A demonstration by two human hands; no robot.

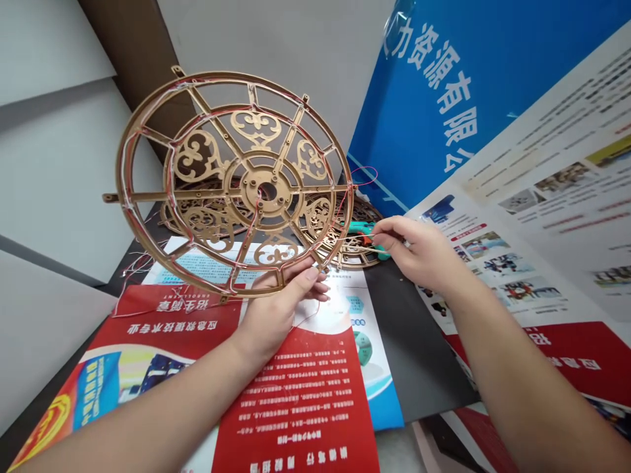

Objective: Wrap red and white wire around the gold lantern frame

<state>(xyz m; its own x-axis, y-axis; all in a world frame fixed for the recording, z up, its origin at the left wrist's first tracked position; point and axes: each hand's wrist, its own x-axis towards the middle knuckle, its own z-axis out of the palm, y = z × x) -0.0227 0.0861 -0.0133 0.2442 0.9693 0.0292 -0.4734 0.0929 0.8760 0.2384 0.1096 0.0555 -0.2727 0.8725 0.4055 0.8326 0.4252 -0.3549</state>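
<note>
My left hand [283, 302] grips the lower rim of a round gold openwork frame [269, 190], thumb in front and fingers behind. The frame is held up and tilted, with heart-shaped scroll panels around a central hub. Red and white wires [170, 171] run along its rings and spokes. To the right of the rim, my right hand [414, 249] pinches a thin pale strand [362, 248] that stretches toward the frame's lower right. Just behind those fingertips lies a teal-handled tool [362, 227] with an orange part; its kind is partly hidden.
More gold frames [369, 210] lie on the dark table [414, 368] behind the held one. Red and white printed leaflets [300, 394] cover the table's front. Loose wire ends [138, 263] trail at left. Printed boards [517, 197] and grey panels [59, 164] stand around.
</note>
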